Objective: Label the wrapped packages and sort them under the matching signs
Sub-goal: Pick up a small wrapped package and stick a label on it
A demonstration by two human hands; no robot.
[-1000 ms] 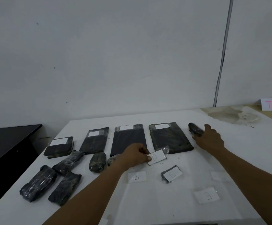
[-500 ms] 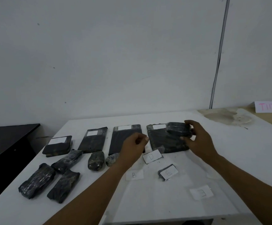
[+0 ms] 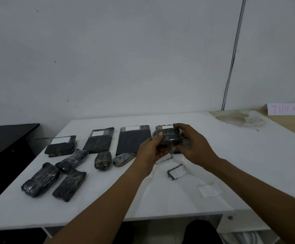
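Both hands hold one small dark wrapped package (image 3: 171,139) above the white table (image 3: 231,155), in front of the rightmost flat package. My left hand (image 3: 150,152) grips its left end, thumb on top. My right hand (image 3: 194,147) grips its right end from above. Flat dark packages with white labels lie in a row at the back: (image 3: 61,145), (image 3: 99,140), (image 3: 134,139). A white label card (image 3: 164,158) lies partly hidden under my left hand. A small labelled package (image 3: 177,171) and a white label (image 3: 208,191) lie nearer the front.
Several small wrapped packages lie at the left: (image 3: 40,179), (image 3: 69,184), (image 3: 72,160), (image 3: 102,160), (image 3: 124,158). A black desk (image 3: 4,143) adjoins the table's left side. A stained patch (image 3: 240,118) and a pink-lettered sign (image 3: 285,109) sit at the far right.
My right hand lifted the small package from the far right and carried it left. My left hand let go of the label card and took hold of the package's other end.
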